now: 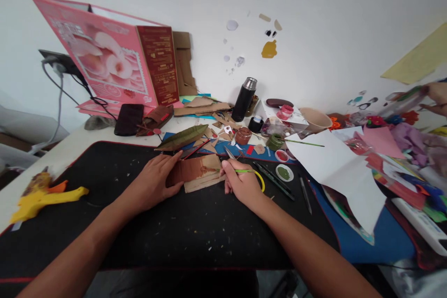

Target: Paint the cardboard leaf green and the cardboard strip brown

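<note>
A small piece of cardboard (195, 171), partly coated in reddish-brown paint with a bare tan part at its right, lies on the black mat. My left hand (153, 181) grips its left end, fingers at the upper edge and thumb at the lower. My right hand (240, 184) is closed round a thin paintbrush (244, 171) with a green handle, its tip over the cardboard's right part. Scissors with a yellow handle (261, 180) lie partly hidden under my right hand. Behind the cardboard are a long green leaf shape (183, 137) and an open jar of brown paint (243, 136).
A green paint jar (275, 141) and a lid with green paint (284, 172) stand right of centre. Cardboard scraps (209, 145) and a black flask (244, 99) are behind. A yellow glue gun (49, 198) lies left. White paper (335, 167) covers the right side.
</note>
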A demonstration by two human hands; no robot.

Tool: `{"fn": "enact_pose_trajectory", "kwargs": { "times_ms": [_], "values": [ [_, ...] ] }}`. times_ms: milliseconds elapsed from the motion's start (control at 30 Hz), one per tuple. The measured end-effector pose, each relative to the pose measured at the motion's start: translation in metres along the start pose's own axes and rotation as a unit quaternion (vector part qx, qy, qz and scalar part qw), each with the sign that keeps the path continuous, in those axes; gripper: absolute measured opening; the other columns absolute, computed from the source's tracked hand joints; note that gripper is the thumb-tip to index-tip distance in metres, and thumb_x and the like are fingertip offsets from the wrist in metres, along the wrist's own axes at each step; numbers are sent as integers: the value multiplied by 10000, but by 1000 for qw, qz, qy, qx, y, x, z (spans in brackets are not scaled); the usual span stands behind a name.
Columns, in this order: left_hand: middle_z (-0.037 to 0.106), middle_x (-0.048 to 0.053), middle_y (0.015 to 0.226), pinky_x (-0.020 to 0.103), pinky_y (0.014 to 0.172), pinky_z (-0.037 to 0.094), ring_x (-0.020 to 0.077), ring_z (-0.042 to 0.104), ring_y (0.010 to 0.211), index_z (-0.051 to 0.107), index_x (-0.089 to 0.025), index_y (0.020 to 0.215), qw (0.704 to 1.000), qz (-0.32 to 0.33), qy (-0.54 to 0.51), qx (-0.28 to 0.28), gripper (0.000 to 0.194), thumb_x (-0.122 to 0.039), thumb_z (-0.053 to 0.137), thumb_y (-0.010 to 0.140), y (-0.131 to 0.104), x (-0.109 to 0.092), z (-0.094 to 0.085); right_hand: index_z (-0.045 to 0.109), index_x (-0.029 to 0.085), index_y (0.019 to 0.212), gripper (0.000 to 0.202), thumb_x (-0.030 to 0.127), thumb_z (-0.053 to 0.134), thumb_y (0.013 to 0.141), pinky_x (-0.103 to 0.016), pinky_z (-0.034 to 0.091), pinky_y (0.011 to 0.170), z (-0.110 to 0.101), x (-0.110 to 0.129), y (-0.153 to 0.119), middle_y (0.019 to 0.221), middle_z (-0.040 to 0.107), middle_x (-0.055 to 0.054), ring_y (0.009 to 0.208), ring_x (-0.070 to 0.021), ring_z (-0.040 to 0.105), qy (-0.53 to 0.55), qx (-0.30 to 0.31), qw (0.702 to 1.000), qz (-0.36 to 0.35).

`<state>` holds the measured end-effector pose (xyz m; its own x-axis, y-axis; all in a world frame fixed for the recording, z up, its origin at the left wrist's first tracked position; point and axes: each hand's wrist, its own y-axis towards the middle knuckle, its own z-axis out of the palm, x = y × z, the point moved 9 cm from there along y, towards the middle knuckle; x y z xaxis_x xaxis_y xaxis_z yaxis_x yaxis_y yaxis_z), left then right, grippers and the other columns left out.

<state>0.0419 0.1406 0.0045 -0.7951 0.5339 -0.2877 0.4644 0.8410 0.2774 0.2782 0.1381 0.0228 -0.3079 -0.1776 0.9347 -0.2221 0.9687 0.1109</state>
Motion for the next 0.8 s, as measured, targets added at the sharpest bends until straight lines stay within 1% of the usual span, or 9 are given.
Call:
{"fn": "enact_pose_trajectory", "kwargs": {
  "times_ms": [100, 167, 267, 367, 500, 667, 800],
  "values": [
    [698, 184, 1364, 534, 1116, 479, 373, 634, 1269, 391, -155, 1641, 1000, -1, 0, -1, 799, -486, 625, 953, 0, 1, 0, 650, 222, 816, 549, 688, 480, 1050, -220, 403, 419, -2, 1, -1, 436, 486, 68, 382, -136, 579, 25, -6, 999, 24],
    [695, 188, 1368, 537, 1121, 477, 376, 632, 1275, 403, -148, 1633, 1000, -2, 2, -4, 794, -481, 629, 949, 0, 1, 0, 641, 217, 809, 565, 728, 511, 1013, -213, 395, 396, 0, 0, 2, 427, 485, 69, 374, -138, 577, 68, -5, 997, 47],
    [693, 193, 1374, 532, 1128, 475, 373, 629, 1283, 413, -129, 1621, 1000, 0, 6, 2, 781, -469, 629, 952, 0, 1, 1, 635, 206, 817, 595, 776, 543, 961, -202, 376, 364, 5, -2, 12, 434, 523, 57, 366, -138, 576, 141, -3, 986, 85],
    [692, 191, 1381, 527, 1134, 473, 369, 628, 1291, 421, -128, 1613, 1000, 5, 8, 2, 769, -466, 626, 953, 0, 0, 0, 653, 190, 836, 630, 807, 561, 927, -194, 375, 351, 5, -5, 22, 445, 563, 40, 364, -133, 574, 173, -15, 980, 101],
    [691, 197, 1385, 521, 1138, 470, 368, 625, 1296, 435, -119, 1606, 1000, 4, 8, -1, 764, -474, 625, 956, 0, -1, -1, 687, 168, 875, 651, 814, 608, 891, -188, 394, 356, 3, -11, 26, 473, 592, 33, 378, -127, 584, 179, -10, 978, 104],
    [708, 169, 1364, 536, 1125, 474, 372, 637, 1276, 433, -177, 1622, 1000, -1, -5, 1, 767, -490, 627, 949, 1, 0, -2, 728, 160, 935, 620, 772, 636, 903, -189, 400, 371, 3, -14, 22, 535, 623, 31, 406, -122, 602, 171, 19, 979, 108],
    [704, 178, 1361, 539, 1120, 476, 375, 638, 1271, 429, -163, 1620, 1000, -5, -2, 0, 768, -479, 624, 948, 1, 0, -1, 746, 159, 904, 587, 732, 621, 941, -197, 394, 385, 1, -15, 23, 515, 608, 30, 409, -121, 584, 139, 3, 987, 85]
  ]
}}
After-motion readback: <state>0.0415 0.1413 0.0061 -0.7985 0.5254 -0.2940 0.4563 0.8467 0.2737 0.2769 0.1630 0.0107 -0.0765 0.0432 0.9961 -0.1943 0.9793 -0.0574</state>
